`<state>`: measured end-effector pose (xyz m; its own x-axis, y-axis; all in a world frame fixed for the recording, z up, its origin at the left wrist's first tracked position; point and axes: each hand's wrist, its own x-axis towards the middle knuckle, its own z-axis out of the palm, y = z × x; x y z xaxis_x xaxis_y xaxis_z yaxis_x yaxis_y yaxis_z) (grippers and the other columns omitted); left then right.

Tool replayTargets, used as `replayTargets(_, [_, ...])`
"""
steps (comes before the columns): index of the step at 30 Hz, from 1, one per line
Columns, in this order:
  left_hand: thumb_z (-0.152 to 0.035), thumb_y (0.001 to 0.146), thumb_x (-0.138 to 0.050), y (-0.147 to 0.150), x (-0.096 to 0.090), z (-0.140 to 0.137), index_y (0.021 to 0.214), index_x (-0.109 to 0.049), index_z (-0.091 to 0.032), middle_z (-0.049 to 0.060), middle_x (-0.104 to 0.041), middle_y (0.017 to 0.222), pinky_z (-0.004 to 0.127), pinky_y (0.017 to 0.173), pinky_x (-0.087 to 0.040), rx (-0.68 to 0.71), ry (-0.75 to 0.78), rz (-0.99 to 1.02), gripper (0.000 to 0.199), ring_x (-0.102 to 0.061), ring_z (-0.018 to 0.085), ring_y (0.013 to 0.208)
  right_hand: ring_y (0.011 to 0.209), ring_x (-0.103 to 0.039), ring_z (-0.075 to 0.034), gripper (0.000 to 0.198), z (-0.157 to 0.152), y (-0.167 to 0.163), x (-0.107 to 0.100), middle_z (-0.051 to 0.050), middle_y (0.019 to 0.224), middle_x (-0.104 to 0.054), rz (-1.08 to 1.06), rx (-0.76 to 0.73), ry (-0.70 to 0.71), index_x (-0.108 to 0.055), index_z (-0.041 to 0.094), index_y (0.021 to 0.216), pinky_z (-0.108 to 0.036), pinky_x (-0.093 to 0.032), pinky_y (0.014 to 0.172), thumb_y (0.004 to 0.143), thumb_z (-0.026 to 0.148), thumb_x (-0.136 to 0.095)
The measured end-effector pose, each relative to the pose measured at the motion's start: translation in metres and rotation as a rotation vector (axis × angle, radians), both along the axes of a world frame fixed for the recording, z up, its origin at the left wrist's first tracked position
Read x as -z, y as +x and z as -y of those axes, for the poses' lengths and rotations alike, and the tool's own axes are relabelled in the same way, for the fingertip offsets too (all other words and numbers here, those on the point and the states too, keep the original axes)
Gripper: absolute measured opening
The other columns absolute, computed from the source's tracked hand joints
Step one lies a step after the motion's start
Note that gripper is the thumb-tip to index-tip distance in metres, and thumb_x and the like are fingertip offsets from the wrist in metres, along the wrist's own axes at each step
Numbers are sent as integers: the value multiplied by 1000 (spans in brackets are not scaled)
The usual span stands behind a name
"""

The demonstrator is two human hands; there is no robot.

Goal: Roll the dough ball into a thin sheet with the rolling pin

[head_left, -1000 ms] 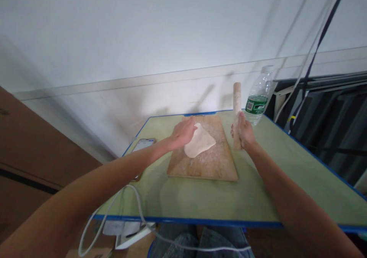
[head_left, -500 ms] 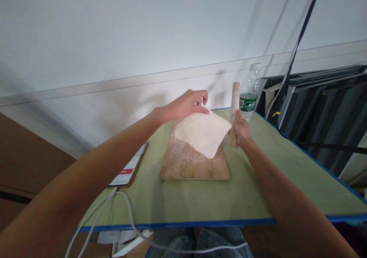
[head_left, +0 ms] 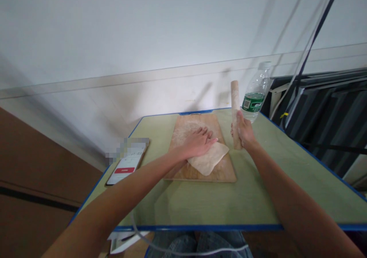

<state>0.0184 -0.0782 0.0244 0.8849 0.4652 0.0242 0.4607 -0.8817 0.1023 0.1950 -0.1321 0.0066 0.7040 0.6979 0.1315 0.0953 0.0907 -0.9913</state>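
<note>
A pale sheet of dough [head_left: 208,159] lies on the front half of a floured wooden board [head_left: 195,121]. My left hand [head_left: 200,141] rests flat at the board's middle, fingers spread, overlapping the sheet's rear edge and the floured wood behind it. Part of the dough is hidden under that hand and forearm. To the right of the board, my right hand [head_left: 243,129] is wrapped round a wooden rolling pin [head_left: 235,97], which it holds nearly upright, its lower end close to the tabletop.
A clear plastic bottle with a green label [head_left: 253,102] stands just behind the rolling pin. A phone [head_left: 129,162] lies at the left on the green table [head_left: 206,204]. A white cable [head_left: 160,246] hangs over the front edge. Dark panels [head_left: 335,105] lean beyond the right edge.
My left hand held the dough sheet lifted; now the sheet is down on the board and the hand lies flat, its fingers opened. The right hand still holds the rolling pin upright.
</note>
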Motion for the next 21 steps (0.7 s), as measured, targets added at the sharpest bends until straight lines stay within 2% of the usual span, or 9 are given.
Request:
replayTargets(5, [-40,98,-26,-9,-1,3,138,-42,-7,18,-34,149,39,116,-18,-33,-39,14,54,-25,25,142,39,-44,-12,57,0,1,3,1,49,-45,25,7,-38,-42,24,58,-28,-38,38,78,77,-36])
replayTargets(9, [-35,97,-31,-27,0,8,140,-39,-4,18,-33,150,38,117,-17,-92,-132,118,54,-24,24,142,39,-43,-12,60,1,1,1,2,48,-44,97,4,-15,-42,24,57,-27,-38,37,74,82,-34])
replayTargets(13, [-30,94,-38,-51,-5,9,139,-43,-11,11,-36,149,38,116,-21,-176,-413,292,49,-32,20,139,39,-44,-12,60,2,-2,-3,2,47,-43,193,-14,-1,-40,25,58,-26,-37,36,72,83,-35])
replayTargets(17, [-21,84,-54,-67,-18,6,127,-55,-15,10,-46,143,38,110,-33,-325,-750,476,43,-44,22,131,39,-43,-11,60,2,-4,-3,3,48,-42,242,-30,0,-38,25,57,-25,-35,36,72,83,-36])
replayTargets(19, [-14,78,-60,-69,-24,3,112,-63,-15,9,-59,131,33,101,-41,-433,-873,557,34,-54,21,120,38,-43,-11,61,2,-5,-2,2,47,-42,258,-34,-10,-38,25,56,-25,-35,36,71,84,-36])
replayTargets(21, [-8,72,-65,-67,-29,-2,95,-66,-15,6,-70,104,27,86,-47,-566,-975,616,24,-63,17,99,38,-43,-11,61,2,-5,-1,2,46,-42,273,-39,-21,-38,25,56,-26,-35,37,71,84,-35])
